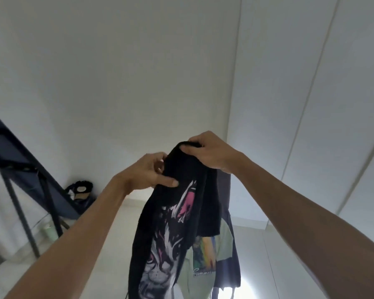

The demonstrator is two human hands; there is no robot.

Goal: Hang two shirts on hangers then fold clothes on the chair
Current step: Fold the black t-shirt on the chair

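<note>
Fabric at the top of a black shirt [181, 212] is pinched by both hands, held up centre-frame w/ arms raised. Topmost fold is gripped by the right hand [209, 151], fingers curled over it, thumb underneath. Left hand [149, 171] is closed on the shirt's left edge just below, thumb pressed flat on the cloth, fingers curled behind. Shirt is hung down from the two grips; a white, pink & grey animal-face print is shown on its front. Behind it, lower right, a pale green shirt [200, 270] w/ a colourful print & the word "Summer" is partly covered, and a dark garment [231, 244] is seen just right of that. At far left a dark metal frame [20, 203] draped w/ navy cloth is stood on the floor; a black bag [80, 187] is set near the wall beyond it. White cupboard doors [311, 104] are seen at right.
</note>
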